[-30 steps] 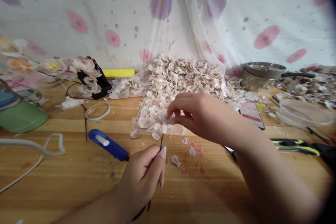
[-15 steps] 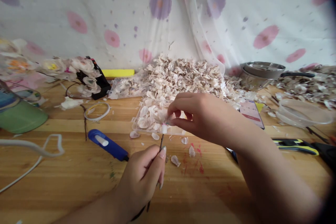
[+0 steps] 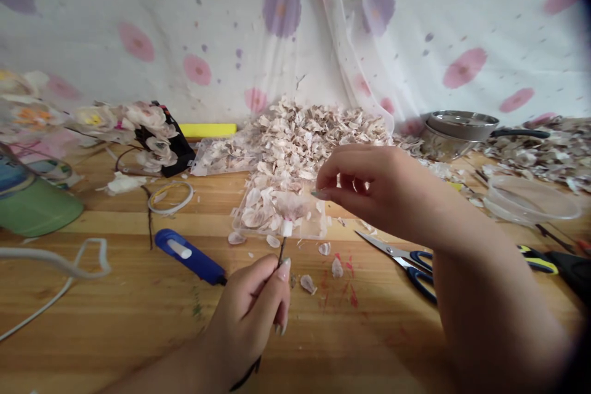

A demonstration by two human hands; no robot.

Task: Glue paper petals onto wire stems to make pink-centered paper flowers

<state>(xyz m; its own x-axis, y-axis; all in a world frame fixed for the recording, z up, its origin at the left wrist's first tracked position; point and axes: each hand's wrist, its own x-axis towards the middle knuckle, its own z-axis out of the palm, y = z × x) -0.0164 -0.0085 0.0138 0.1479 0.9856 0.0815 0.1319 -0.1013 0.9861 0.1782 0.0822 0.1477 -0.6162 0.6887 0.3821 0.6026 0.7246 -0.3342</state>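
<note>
Above the tabletop (image 3: 184, 338), our left hand (image 3: 252, 301) grips a dark stem (image 3: 281, 251); our right hand (image 3: 378, 188) hovers apart, fingertips pinched, nothing visible between them. Pale petals (image 3: 290, 205) already crown the white tip (image 3: 287, 229); loose petals (image 3: 253, 198) lie unattached in the clear tray (image 3: 317, 231) beyond.

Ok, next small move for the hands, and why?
Probably dip the right hand to the loose petals in the clear tray for another one: no petal shows at its fingertips, the tray is close by, and the left hand holds the dark stem upright, its white tip bearing petals.
</note>
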